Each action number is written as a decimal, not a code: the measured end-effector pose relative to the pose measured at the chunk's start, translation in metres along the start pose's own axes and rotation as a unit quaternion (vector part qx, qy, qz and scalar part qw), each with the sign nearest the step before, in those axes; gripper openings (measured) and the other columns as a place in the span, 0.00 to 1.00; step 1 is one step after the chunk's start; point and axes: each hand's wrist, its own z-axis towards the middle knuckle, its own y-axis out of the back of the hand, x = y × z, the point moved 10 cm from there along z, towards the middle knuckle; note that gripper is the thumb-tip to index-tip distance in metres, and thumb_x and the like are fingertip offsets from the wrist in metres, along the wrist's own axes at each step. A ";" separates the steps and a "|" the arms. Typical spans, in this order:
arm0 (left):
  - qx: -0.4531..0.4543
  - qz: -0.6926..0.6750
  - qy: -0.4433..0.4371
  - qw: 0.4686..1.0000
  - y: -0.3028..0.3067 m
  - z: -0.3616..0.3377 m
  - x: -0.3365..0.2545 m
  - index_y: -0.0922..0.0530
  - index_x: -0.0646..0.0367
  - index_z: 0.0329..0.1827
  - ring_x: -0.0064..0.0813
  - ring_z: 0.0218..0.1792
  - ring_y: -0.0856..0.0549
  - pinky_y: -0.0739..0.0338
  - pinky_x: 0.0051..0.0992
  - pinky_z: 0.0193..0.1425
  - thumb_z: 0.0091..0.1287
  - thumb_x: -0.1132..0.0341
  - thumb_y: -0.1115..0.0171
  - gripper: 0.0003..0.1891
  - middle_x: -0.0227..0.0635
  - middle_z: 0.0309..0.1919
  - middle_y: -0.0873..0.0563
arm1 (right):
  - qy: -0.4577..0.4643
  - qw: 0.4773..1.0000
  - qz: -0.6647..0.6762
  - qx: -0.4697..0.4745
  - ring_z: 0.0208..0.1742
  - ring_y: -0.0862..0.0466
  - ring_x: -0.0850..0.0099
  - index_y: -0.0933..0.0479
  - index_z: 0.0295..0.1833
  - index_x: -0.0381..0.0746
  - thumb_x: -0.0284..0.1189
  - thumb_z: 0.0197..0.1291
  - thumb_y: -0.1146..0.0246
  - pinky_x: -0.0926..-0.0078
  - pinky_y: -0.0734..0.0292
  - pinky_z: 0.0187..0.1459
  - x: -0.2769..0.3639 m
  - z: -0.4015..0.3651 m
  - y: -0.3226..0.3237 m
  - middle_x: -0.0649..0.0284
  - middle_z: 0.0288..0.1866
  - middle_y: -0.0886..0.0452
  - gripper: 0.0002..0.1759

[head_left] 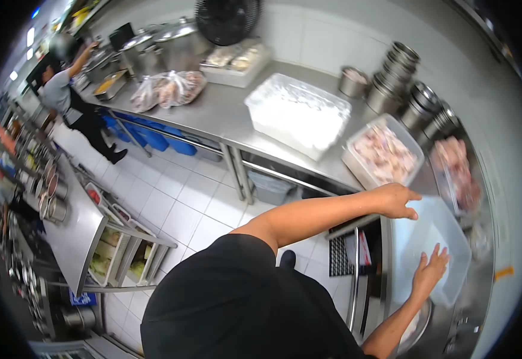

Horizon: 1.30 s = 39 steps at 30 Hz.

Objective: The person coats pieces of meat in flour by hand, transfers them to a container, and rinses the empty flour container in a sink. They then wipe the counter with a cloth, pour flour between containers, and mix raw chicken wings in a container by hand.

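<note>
A pale blue plastic tub (455, 239) lies on the steel counter at the right. My left hand (397, 201) is at its upper left corner, with thumb and fingers apart and nothing held in them. Over the tub's lower part, my right hand (431, 270) spreads its fingers. Beyond my left hand stands a clear tub of raw chicken pieces (386, 152). Another clear container of raw meat (457, 173) sits close to the blue tub's far side. Partly hidden under my right forearm is a round metal bowl (416, 329).
A white tub of flour-like powder (297, 113) stands on the steel counter (219, 113). Stacked metal containers (395, 75) line the wall. Bagged food (168, 90) lies farther left. A person (72, 96) works at the far end. Behind me is a steel table (75, 221) with vegetable crates.
</note>
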 end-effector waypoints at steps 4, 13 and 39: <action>-0.011 -0.149 0.048 0.988 0.118 -0.055 0.025 0.24 0.59 0.59 0.32 0.44 0.16 0.24 0.28 0.51 0.63 0.54 0.38 0.25 0.43 0.43 0.15 | 0.199 0.966 0.157 -0.044 0.76 0.49 0.51 0.44 0.73 0.44 0.35 0.60 0.41 0.46 0.56 0.71 0.175 0.041 -0.002 0.52 0.75 0.46 0.36; -0.578 -0.082 0.237 0.777 0.507 -0.356 0.216 0.19 0.53 0.48 0.16 0.28 0.20 0.31 0.19 0.28 0.64 0.51 0.40 0.17 0.26 0.28 0.17 | 0.203 0.978 0.043 -0.015 0.76 0.47 0.56 0.39 0.72 0.49 0.40 0.65 0.47 0.46 0.54 0.71 0.252 0.126 -0.106 0.59 0.74 0.41 0.30; -0.392 0.340 0.227 0.824 0.931 -0.227 0.416 0.15 0.53 0.40 0.40 0.44 0.16 0.23 0.35 0.47 0.58 0.49 0.39 0.18 0.40 0.39 0.13 | -0.057 0.952 0.290 0.078 0.51 0.22 0.57 0.29 0.55 0.24 0.38 0.66 0.48 0.67 0.31 0.55 0.400 0.157 -0.060 0.43 0.48 0.20 0.25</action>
